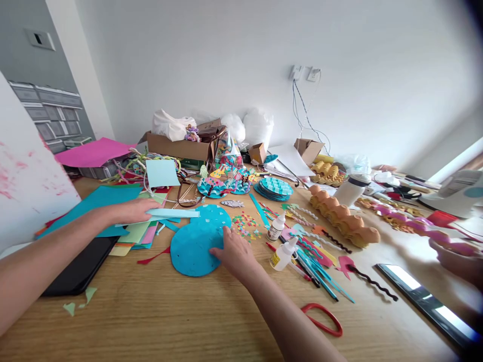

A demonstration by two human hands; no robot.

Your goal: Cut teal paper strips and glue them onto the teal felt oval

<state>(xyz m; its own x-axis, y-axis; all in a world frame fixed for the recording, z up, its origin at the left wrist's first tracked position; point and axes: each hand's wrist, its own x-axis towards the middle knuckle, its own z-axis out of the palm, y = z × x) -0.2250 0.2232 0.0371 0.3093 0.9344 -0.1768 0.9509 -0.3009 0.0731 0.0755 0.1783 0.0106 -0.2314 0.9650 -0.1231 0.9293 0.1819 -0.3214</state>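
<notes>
My left hand (134, 210) rests fingers-down on a light blue paper strip (177, 213) that lies over a stack of coloured paper sheets (139, 234). My right hand (234, 250) presses its fingertips on the right edge of a round blue felt disc (194, 241) dotted with small pale squares. Just right of that hand lies a scatter of tiny coloured paper bits (245, 223).
Two glue bottles (283, 253) and coloured pens (320, 279) lie to the right, red scissors (324, 319) near the front edge. A black tablet (81, 269) sits left, an egg carton (345, 216) right, a cardboard box (181, 146) behind. Another person's hand (458, 261) shows at far right.
</notes>
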